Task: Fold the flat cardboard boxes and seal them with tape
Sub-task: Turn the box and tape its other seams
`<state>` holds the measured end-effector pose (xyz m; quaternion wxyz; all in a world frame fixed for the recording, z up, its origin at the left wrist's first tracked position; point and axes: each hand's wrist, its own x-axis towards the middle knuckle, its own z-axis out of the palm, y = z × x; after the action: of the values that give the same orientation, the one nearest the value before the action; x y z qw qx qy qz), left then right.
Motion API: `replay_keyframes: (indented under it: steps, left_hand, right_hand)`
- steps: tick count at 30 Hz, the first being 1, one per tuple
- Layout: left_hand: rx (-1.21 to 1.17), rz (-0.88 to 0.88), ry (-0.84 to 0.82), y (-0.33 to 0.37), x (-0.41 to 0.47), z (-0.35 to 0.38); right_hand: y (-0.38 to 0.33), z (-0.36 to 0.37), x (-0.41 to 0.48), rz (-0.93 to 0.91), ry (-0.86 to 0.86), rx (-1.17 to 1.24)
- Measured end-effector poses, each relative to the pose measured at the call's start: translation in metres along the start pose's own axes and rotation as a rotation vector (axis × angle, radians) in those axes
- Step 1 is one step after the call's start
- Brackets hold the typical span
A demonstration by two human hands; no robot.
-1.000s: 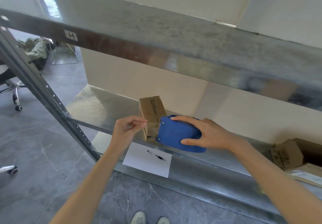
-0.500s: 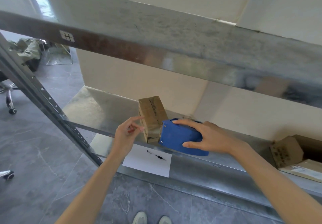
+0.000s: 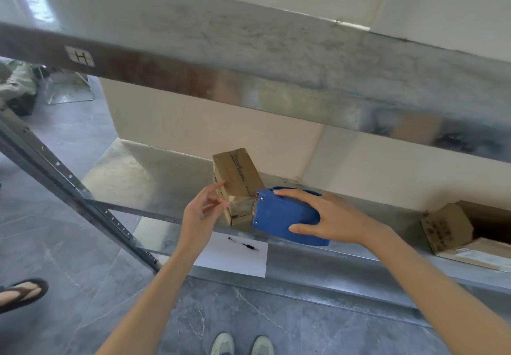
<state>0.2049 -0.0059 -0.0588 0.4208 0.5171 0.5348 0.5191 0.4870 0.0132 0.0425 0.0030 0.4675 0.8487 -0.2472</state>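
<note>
Box: small brown cardboard box (image 3: 237,177) stands on end on the middle shelf (image 3: 138,177), leaning a little, with its top flaps closed; what it holds cannot be seen.
Tape: clear strip (image 3: 242,206) runs from the dispenser's toothed edge across the lower front of the box.
Dispenser: blue tape dispenser (image 3: 279,219) sits just right of the box, its cutter end against the box's lower corner.
Right hand: right hand (image 3: 331,219) grips the dispenser from above, fingers over the top and thumb along the near side.
Left hand: left hand (image 3: 201,216) pinches the free end of the tape between thumb and fingertips at the box's left edge, with the forefinger touching the cardboard.
Open carton: larger carton (image 3: 445,227) on the same shelf, well apart to the right, has its flap open; a flat tan parcel (image 3: 481,255) with a white label lies in its opening.
Lower shelf: white sheet of paper (image 3: 235,258) with a black pen (image 3: 244,244) lying on it.
Floor: pair of light shoes (image 3: 240,345) below, and a sandalled foot (image 3: 19,294) at the left edge.
</note>
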Motion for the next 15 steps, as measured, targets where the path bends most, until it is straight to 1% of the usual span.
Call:
replay_keyframes:
  steps: [9, 15]
  left_hand:
    - [0.074, 0.026, -0.097, -0.008, 0.014, -0.004]
    - [0.096, 0.014, -0.116, -0.016, 0.024, -0.008]
  right_hand:
    - [-0.005, 0.000, 0.000, 0.015, 0.025, 0.000]
    - [-0.010, -0.001, -0.001, 0.029, 0.032, -0.002]
